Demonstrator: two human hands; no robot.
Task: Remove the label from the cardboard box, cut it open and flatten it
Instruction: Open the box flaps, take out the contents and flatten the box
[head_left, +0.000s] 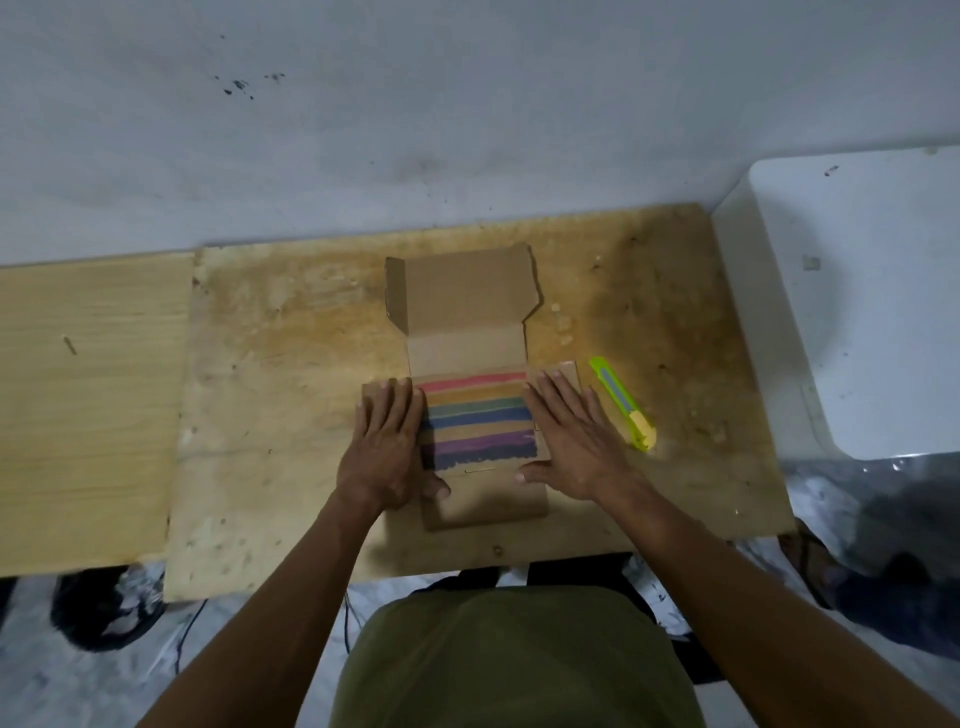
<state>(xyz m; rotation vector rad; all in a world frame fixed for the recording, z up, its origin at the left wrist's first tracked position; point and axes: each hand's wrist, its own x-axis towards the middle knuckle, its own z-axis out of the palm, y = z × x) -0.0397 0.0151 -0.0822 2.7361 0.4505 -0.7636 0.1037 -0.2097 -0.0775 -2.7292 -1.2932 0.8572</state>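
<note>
Worn and stained, the wooden desk (291, 395) is carrying a cardboard box (475, 374) that is lying open and flat near the middle. Both hands are pressing down on it with fingers spread flat, gripping nothing: the left hand (387, 447) on its left side, the right hand (569, 436) on its right. Just beside the right hand, a green and yellow cutter (623, 402) is lying on the desk.
</note>
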